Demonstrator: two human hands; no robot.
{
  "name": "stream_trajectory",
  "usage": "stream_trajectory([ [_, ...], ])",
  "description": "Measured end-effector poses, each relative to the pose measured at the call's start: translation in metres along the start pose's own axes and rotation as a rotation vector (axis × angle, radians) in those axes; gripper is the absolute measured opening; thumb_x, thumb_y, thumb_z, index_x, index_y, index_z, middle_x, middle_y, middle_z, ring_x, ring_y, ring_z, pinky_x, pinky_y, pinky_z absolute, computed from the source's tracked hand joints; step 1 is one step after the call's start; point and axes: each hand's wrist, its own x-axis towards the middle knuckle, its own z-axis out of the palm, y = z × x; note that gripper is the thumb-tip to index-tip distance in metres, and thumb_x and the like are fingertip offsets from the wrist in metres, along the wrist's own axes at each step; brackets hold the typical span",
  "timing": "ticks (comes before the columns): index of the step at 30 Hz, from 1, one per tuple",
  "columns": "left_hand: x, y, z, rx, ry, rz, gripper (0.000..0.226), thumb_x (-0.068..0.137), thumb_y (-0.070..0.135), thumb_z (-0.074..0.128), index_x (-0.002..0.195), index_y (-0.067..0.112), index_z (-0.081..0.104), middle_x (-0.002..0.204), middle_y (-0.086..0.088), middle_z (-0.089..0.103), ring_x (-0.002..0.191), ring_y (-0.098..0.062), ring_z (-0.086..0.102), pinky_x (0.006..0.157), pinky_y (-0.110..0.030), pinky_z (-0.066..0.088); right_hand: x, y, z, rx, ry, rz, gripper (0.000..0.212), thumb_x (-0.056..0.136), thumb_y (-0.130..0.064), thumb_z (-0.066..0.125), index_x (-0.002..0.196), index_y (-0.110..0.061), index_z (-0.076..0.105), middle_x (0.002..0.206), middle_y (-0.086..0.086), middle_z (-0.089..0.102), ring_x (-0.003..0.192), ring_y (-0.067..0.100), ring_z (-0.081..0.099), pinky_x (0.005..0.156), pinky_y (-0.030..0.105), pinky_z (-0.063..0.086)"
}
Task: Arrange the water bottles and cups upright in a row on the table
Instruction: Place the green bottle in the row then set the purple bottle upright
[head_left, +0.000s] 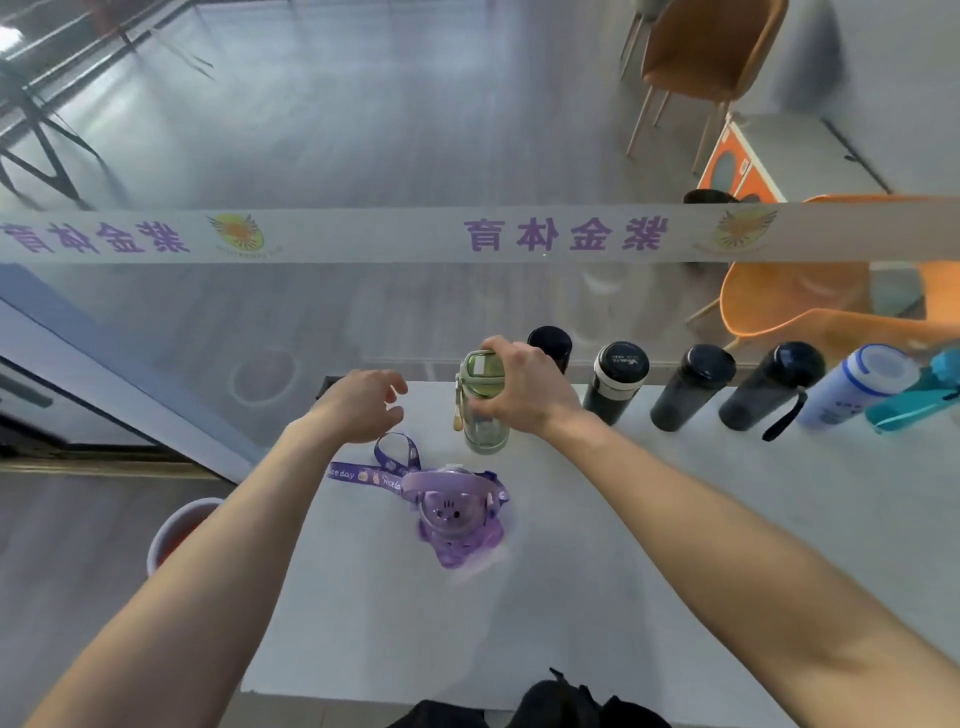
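Observation:
My right hand (524, 387) grips the top of an upright green-lidded clear bottle (483, 415) near the far edge of the white table (571, 597). My left hand (363, 405) hovers just left of it, fingers loosely curled, holding nothing. A purple bottle (460, 519) with a printed strap (374, 467) stands closer to me. Along the far edge, to the right, several bottles stand in a row: a black one (550, 345) behind my right hand, a black-and-white one (615, 382), two dark ones (691, 387) (769, 387), a pale blue one (852, 387) and a teal one (919, 397).
A glass wall with a white banner (467, 234) rises just behind the table's far edge. Orange chairs (810, 296) stand beyond it. A red-lined bin (176, 530) sits on the floor left of the table. A dark bag (550, 701) lies at the near edge.

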Motion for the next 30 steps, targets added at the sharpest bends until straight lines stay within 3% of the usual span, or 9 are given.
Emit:
stream_trajectory([
  [11,0.031,-0.077,0.007,0.256,-0.123,0.146,0.042,0.099,0.031,0.064,0.141,0.028,0.064,0.135,0.003,0.071,0.123,-0.024,0.066,0.096,-0.039,0.054,0.073,-0.029,0.030,-0.104,0.010,0.209,0.064,0.072,-0.039,0.090,0.126,-0.016,0.067,0.109,0.007,0.070,0.096,0.027,0.068,0.085,0.042,0.061],
  [16,0.039,-0.090,0.011,0.270,-0.153,0.164,0.043,0.101,0.034,0.064,0.143,0.028,0.063,0.139,0.003,0.069,0.125,-0.023,0.064,0.098,-0.037,0.052,0.083,-0.032,0.033,-0.140,-0.010,0.245,0.064,0.068,-0.039,0.094,0.121,-0.016,0.066,0.109,0.006,0.069,0.095,0.026,0.068,0.084,0.044,0.062],
  [22,0.039,-0.093,0.011,0.267,-0.189,0.179,0.044,0.100,0.036,0.063,0.144,0.029,0.061,0.138,0.001,0.069,0.125,-0.024,0.064,0.099,-0.039,0.053,0.080,-0.038,0.045,-0.178,0.017,0.250,0.074,0.062,-0.054,0.096,0.116,-0.017,0.062,0.107,0.005,0.065,0.095,0.027,0.065,0.082,0.041,0.060],
  [30,0.027,-0.087,0.021,0.269,-0.221,0.190,0.043,0.101,0.039,0.062,0.143,0.030,0.061,0.135,0.001,0.070,0.122,-0.026,0.064,0.098,-0.044,0.056,0.076,-0.037,0.045,-0.154,0.043,0.277,0.069,0.064,-0.047,0.098,0.113,-0.017,0.059,0.108,0.007,0.064,0.093,0.029,0.065,0.078,0.039,0.058],
])
